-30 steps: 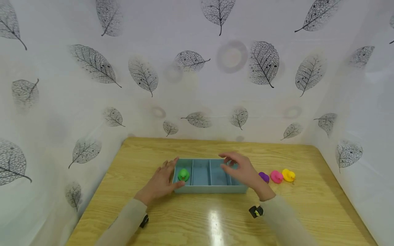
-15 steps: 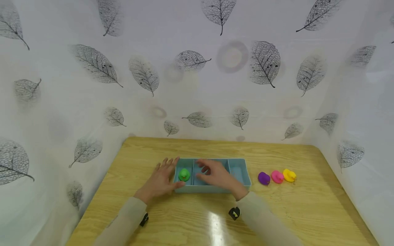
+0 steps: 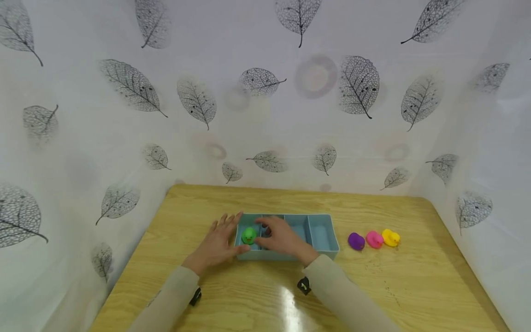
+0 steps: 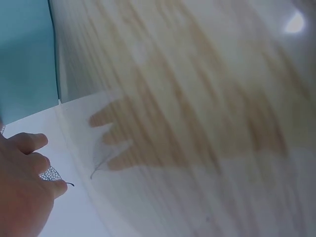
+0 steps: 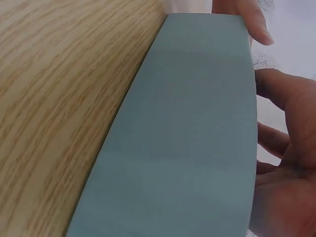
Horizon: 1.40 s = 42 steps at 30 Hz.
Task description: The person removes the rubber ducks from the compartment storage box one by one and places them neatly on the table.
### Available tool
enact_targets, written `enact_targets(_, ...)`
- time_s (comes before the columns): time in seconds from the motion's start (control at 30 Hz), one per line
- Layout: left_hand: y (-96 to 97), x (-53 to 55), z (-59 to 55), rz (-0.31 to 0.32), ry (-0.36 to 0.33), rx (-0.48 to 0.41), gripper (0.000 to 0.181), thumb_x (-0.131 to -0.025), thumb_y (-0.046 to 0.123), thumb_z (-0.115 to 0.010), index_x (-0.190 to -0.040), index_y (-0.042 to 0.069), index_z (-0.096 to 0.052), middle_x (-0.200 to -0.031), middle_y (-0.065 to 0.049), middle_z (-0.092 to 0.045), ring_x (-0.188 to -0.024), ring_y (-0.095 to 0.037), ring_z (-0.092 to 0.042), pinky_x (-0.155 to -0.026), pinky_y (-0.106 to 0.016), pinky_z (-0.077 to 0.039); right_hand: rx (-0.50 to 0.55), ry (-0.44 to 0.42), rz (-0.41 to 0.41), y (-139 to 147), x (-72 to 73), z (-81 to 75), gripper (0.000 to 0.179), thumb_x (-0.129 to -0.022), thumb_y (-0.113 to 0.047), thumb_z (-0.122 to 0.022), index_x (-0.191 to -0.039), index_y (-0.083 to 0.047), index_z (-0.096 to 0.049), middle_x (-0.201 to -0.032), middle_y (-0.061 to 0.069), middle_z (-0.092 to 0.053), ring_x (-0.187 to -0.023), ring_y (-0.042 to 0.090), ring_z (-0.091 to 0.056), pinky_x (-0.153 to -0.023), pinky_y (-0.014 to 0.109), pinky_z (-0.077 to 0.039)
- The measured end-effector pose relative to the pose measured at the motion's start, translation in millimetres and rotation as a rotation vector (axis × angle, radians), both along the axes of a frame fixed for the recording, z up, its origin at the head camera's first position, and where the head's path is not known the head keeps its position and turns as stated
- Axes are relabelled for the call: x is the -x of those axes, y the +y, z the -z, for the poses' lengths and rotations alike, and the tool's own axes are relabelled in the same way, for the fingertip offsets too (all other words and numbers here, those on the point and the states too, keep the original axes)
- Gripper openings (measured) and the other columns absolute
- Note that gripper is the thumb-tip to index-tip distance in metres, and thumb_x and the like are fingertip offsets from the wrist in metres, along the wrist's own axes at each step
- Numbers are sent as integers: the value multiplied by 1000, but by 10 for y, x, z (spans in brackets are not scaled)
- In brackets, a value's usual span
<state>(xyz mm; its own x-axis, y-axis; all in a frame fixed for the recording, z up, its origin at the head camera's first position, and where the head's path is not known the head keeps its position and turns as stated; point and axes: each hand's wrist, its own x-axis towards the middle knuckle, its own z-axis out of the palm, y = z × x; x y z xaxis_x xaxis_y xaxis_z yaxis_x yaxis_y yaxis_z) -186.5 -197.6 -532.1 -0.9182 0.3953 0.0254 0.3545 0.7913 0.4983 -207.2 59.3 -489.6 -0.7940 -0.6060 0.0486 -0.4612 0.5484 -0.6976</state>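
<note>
In the head view a pale blue box (image 3: 287, 255) with several compartments lies on the table. A green rubber duck (image 3: 249, 235) sits in its leftmost compartment, beak towards me. My left hand (image 3: 216, 246) rests at the box's left end, fingers spread and fairly straight, thumb along the near left corner. Over the second compartment is my right hand (image 3: 283, 238), its thumb and forefinger apart, tips close to the duck's right side. Whether they touch the duck cannot be made out. In the right wrist view the box wall (image 5: 182, 123) hides the duck.
Right of the box stand a purple duck (image 3: 356, 241), a pink duck (image 3: 375, 239) and a yellow duck (image 3: 391, 237) in a row on the wooden table (image 3: 232, 295). A leaf-patterned white curtain (image 3: 265, 120) encloses the table's back and sides.
My right hand has moved left across the box, from above its right compartments to beside the green duck, uncovering the purple duck. The left hand stays at the box's left end.
</note>
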Motion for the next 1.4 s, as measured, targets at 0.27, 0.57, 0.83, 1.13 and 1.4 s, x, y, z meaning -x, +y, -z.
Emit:
enact_targets(0.27, -11, 11, 34, 0, 13, -6, 101, -95, 71, -60, -172, 25, -13, -172, -18, -31, -161, -48, -19, -128, -71, -14, -28, 5, 67, -98, 46, 57, 60, -95, -30, -79, -147, -7, -60, -132, 22, -56, -86, 16, -54, -73, 34, -51)
enact_targets(0.57, -7, -5, 30, -4, 7, -9, 101, -95, 71, -61, -172, 25, -14, -172, -17, -32, -161, -47, -19, -128, -71, -15, -145, 20, 90, -195, 57, 65, 64, -92, -35, -82, -146, -8, -61, -134, 24, -58, -104, 31, -66, -87, 50, -59)
enact_targets(0.83, 3, -27, -1, -10, -14, -16, 101, -96, 70, -61, -172, 27, -11, -172, -16, -30, -162, -46, -18, -128, -71, -14, -246, -1, 106, -296, 34, 50, 64, -90, -36, -83, -146, -12, -63, -134, 24, -60, -96, 25, -66, -79, 45, -59)
enact_targets(1.13, -3, -14, 11, -12, -14, -13, 101, -95, 70, -62, -172, 28, -10, -173, -15, -30, -162, -47, -18, -128, -70, -14, -249, -32, 146, -366, 73, 66, 61, -88, -33, -83, -141, -9, -66, -125, 18, -69, -102, 26, -65, -80, 44, -59)
enact_targets(1.4, 4, -23, -1, -15, -26, -17, 100, -95, 70, -62, -171, 32, -9, -173, -13, -30, -162, -47, -18, -128, -70, -14, -239, -64, 187, -403, 87, 90, 56, -88, -30, -83, -139, -11, -69, -131, 17, -72, -117, 34, -66, -92, 49, -60)
